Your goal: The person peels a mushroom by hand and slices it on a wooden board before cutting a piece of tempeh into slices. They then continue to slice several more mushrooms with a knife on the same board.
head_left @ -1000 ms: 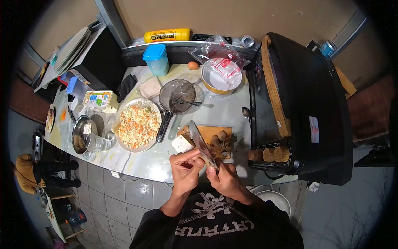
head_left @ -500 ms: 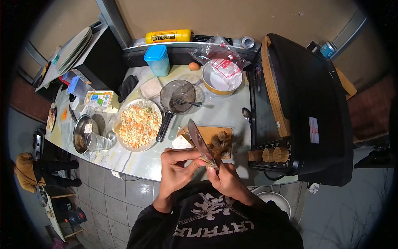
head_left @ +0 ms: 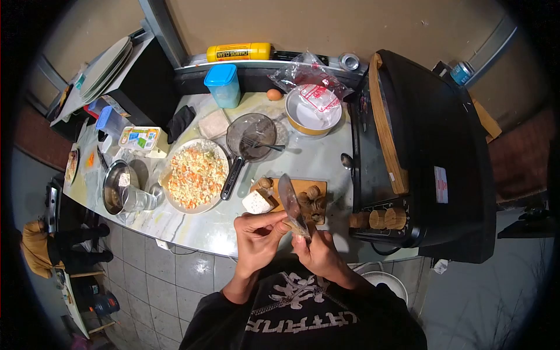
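Note:
My right hand [head_left: 319,251] is closed round a knife [head_left: 287,195], whose broad blade points up and away over the cutting board [head_left: 281,182]. My left hand [head_left: 255,240] pinches a small pale-brown piece, probably mushroom, against the lower part of the blade; the fingers partly cover it. Both hands are close together above the counter's front edge. Brown mushrooms [head_left: 313,202] lie on the right of the board, and another mushroom [head_left: 265,182] is at its upper left. A white block [head_left: 256,202] with dark specks rests at the board's left edge.
Left of the board are a plate of chopped food [head_left: 195,175], a pan [head_left: 235,178] with a fork, and a glass [head_left: 137,200]. A black oven [head_left: 431,146] stands on the right. Behind are a bowl [head_left: 297,111] and an egg [head_left: 274,94]. A person [head_left: 38,248] stands far left.
The knife blade has swung to the right and stands more upright. My left hand has shifted slightly right and down, uncovering the white block and the mushroom at upper left.

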A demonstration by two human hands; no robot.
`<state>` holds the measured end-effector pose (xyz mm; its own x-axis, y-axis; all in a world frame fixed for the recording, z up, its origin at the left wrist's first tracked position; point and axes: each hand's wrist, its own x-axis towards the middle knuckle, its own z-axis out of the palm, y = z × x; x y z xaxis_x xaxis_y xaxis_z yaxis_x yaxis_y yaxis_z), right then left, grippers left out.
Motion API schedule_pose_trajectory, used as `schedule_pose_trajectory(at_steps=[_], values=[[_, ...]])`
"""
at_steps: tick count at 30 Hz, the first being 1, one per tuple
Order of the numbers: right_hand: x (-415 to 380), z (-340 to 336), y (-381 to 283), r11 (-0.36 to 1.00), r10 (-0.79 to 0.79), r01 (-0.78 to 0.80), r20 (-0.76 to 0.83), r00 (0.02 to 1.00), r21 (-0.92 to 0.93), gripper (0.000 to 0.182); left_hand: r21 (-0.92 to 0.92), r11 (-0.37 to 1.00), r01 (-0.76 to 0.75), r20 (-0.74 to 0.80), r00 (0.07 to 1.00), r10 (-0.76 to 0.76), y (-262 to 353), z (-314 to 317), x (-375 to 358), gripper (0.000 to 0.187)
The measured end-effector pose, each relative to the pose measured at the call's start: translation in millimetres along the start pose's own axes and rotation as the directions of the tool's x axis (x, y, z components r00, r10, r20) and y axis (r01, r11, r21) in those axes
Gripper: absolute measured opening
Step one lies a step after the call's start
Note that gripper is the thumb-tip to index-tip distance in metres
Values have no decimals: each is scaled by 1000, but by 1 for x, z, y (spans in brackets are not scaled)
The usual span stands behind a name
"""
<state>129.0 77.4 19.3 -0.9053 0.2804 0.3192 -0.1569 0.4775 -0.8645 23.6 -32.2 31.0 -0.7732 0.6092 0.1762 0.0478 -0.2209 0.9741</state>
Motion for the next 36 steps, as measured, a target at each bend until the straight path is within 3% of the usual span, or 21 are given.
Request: schedule_pose_trajectory(at_steps=[6,13,16,18,19,21,24,26,31,36], values=[[5,1,1,997,-67,66,-8,998,-44,15,172,983,-61,148,988,36,27,-12,18,11],[2,-1,1,996,24,-24,1,1000,-89,20,204,979,-22,146,989,-8,24,-10,18,13],[3,0,3,998,7,-9,-19,1000,-68,28,-273,962,15,81,997,7,-3,0,8,23],[6,2,4,1000,-15,14,-42,999,-25,32,-375,927,20,44,999,-4,-17,11,0,22],[9,5,4,994,-83,74,-117,990,-82,25,-473,880,24,4,1000,-25,-26,16,-4,22],[10,6,3,982,-150,124,-182,972,-145,19,-492,869,54,-16,997,-71,-41,20,-11,23],[7,3,2,993,-100,88,-164,981,-78,20,-318,948,14,-57,998,-34,-20,22,-6,26],[2,2,4,997,-21,18,-33,999,-78,40,-244,970,9,-15,1000,-13,-16,15,-3,24],[6,-2,-7,995,-18,19,13,1000,-100,45,-34,999,-4,112,994,7,8,1,11,19],[7,-3,-3,991,-25,28,19,1000,-131,45,47,999,17,218,975,-27,20,-11,23,12]])
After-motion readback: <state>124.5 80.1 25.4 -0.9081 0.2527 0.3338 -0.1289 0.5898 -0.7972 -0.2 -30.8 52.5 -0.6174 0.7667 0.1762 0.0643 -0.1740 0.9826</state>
